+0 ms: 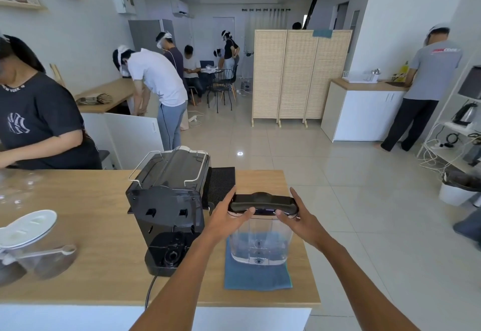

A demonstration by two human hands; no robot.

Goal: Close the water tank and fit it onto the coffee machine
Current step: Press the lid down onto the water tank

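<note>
Tank (261, 239) sits upright on a blue cloth (256, 277) at the counter's (104, 226) right end, just right of the coffee machine (166, 208), not touching it. Black lid (263, 201) rests on the tank top; can't tell if fully seated. Left hand (226, 220) grips the lid's left end, thumb on the near edge, fingers wrapped over the far side. Right hand (302, 220) mirrors it on the right end. Both hands clamped on the lid. Machine's back faces the camera, tank dock bare. Black mat (221, 183) lies behind the machine.
</note>
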